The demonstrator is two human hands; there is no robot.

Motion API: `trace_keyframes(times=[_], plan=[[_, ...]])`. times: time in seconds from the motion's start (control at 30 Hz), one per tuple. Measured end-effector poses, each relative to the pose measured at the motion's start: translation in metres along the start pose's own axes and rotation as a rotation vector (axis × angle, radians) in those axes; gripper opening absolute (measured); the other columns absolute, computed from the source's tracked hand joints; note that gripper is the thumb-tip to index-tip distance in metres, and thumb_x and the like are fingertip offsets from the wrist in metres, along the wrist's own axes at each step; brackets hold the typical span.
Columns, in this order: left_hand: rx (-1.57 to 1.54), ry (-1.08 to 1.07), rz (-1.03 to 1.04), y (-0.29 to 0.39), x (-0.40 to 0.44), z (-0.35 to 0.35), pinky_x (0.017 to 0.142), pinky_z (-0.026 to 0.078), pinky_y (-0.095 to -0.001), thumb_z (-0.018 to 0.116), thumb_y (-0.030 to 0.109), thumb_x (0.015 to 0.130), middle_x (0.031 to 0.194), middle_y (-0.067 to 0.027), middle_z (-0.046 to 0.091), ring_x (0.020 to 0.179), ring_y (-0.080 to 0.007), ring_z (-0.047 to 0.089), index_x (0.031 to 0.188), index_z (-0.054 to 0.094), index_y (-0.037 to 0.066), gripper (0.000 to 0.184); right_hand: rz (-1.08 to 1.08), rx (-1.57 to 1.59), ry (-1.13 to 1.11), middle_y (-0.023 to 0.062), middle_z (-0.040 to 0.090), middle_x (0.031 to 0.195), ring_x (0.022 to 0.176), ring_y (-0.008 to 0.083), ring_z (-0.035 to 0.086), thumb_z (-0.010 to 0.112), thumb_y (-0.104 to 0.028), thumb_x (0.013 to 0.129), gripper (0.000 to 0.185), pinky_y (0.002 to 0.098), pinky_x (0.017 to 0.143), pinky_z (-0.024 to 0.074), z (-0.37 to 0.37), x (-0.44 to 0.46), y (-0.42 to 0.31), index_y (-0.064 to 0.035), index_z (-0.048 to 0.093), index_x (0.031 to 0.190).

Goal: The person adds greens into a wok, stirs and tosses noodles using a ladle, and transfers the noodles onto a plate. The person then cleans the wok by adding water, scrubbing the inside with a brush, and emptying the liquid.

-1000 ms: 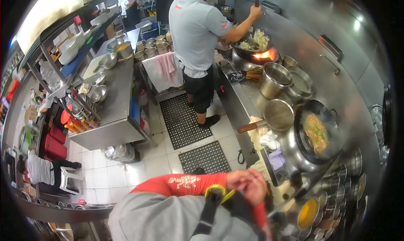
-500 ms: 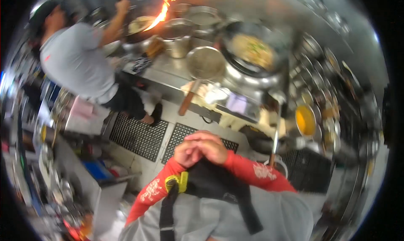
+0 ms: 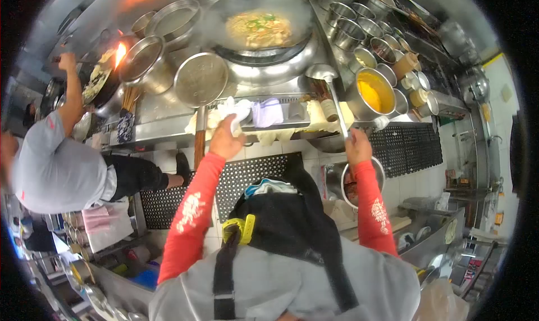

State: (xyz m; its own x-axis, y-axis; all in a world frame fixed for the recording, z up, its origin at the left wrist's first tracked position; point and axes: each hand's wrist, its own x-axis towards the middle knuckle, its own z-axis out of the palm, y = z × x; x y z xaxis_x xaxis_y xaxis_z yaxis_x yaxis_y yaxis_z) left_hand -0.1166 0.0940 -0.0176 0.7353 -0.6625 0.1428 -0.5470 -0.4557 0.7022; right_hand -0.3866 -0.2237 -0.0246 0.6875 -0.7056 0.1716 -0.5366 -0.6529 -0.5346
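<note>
My right hand (image 3: 358, 147) is closed around the handle end of a long metal ladle (image 3: 321, 72), whose bowl rests near the front right of the stove. My left hand (image 3: 225, 142) reaches forward with fingers stretched and thumb apart, at the near edge of a crumpled white cloth (image 3: 240, 109); its fingertips seem to touch the cloth. In front, a large wok (image 3: 216, 21) holds steaming noodle-like food (image 3: 259, 30) with green bits. Left of my left hand, a round strainer (image 3: 201, 79) lies with its wooden handle over the counter edge.
At left, a co-worker (image 3: 67, 164) works a pan (image 3: 101, 88) beside a flame. A pot of yellow liquid (image 3: 374, 93) and several metal containers (image 3: 348, 33) stand at right. Below is a metal bucket (image 3: 377, 172); black mats (image 3: 255, 175) cover part of the floor.
My hands, together at my front before, have parted. The left has reached forward to the white cloth, the right has taken hold of the ladle. The view has turned toward the wok.
</note>
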Motion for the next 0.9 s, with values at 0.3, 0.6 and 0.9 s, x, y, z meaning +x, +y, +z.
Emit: trace_keyframes(times=[0.3,0.6,0.9], plan=[[0.797,-0.396,-0.560,-0.010,0.092,0.045,0.092,0.041,-0.0516,0.070,0.037,0.070,0.136,-0.0229,0.039,0.119,-0.0395,0.049,0.147,0.016,0.012,0.097,0.269,0.187,-0.250,0.0174,0.063,0.093,0.078,0.0277,0.062,0.069,-0.024,0.080,0.051,0.0368,0.072,0.0494,0.014,-0.027,0.084,0.0028,0.053,0.121],[0.394,-0.045,-0.577,-0.043,0.103,0.042,0.082,0.051,-0.0470,0.063,0.025,0.070,0.100,-0.0287,0.062,0.090,-0.0418,0.063,0.132,0.039,0.002,0.070,0.367,0.588,-0.242,0.0051,0.059,0.081,0.072,0.0110,0.053,0.068,-0.015,0.083,0.028,0.0269,0.066,0.0453,0.014,-0.009,0.061,0.0032,0.058,0.101],[-1.689,0.062,-0.296,0.020,0.101,-0.017,0.069,0.056,-0.0366,0.057,0.044,0.084,0.119,-0.0234,0.057,0.095,-0.0299,0.063,0.136,0.036,-0.002,0.072,0.084,1.069,-0.256,0.0034,0.056,0.083,0.061,0.0082,0.052,0.057,-0.006,0.089,0.049,0.0220,0.052,0.0439,-0.041,0.095,-0.087,0.0020,0.038,0.134]])
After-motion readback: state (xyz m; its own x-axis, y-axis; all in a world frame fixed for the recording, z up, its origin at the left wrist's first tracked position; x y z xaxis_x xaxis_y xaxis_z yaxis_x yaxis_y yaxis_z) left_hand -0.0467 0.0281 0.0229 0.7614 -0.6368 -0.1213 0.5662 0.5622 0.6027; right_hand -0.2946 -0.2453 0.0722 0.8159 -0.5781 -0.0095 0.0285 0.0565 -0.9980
